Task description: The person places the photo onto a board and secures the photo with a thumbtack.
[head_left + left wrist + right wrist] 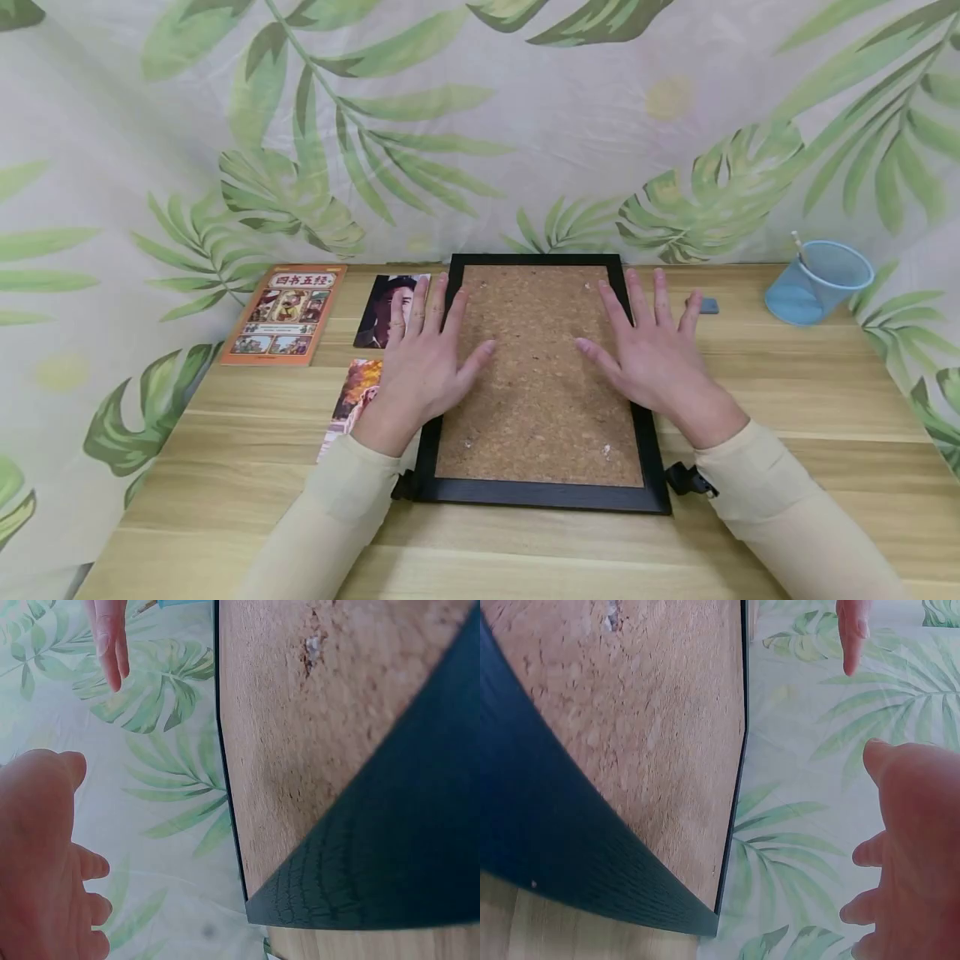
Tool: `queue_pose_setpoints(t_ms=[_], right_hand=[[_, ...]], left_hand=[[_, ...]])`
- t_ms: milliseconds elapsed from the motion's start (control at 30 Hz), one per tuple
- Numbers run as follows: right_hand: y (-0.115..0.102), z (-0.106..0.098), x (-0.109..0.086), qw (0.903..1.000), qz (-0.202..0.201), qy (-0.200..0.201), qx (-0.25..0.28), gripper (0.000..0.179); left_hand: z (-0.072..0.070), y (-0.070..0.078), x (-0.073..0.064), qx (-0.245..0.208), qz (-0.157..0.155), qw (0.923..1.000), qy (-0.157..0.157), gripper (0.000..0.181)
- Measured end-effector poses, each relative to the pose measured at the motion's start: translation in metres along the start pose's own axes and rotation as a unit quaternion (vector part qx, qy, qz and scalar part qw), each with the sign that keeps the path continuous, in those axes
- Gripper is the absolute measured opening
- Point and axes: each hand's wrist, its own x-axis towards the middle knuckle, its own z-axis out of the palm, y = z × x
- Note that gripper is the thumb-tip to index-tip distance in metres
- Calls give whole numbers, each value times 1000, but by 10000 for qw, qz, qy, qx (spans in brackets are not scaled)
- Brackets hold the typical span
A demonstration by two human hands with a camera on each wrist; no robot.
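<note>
A cork board (536, 417) in a black frame (540, 493) lies flat on the wooden table, with small pale worn spots near its corners. Over its left edge my left hand (426, 358) is spread, palm down, fingers straight and thumb pointing in across the cork. My right hand (660, 354) mirrors it over the right edge, fingers fanned apart. In the left wrist view the left hand (37, 855) shows a gap from the frame's side. The right wrist view likewise has the right hand (919, 847) raised above the board. Neither hand holds anything.
Left of the board lie a portrait photo (373, 312) and an autumn-coloured photo (348, 400), both partly covered by the left hand and arm. An orange book (285, 315) is farther left. A blue mesh cup (817, 283) holding a stick and a small blue block (708, 307) stand right.
</note>
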Motion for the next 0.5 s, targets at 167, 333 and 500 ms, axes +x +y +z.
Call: queue_pose_setpoints(t_ms=[167, 333, 500], right_hand=[[2, -2, -3, 10000, 34, 25, 3, 84], [6, -4, -5, 9998, -82, 128, 150, 85], [14, -7, -9, 9985, -210, 229, 462, 82]], left_hand=[[0, -3, -1, -97, 56, 9999, 23, 87], [-3, -9, 0, -245, 29, 9997, -9, 86], [-7, -15, -1, -305, 59, 9995, -43, 83]])
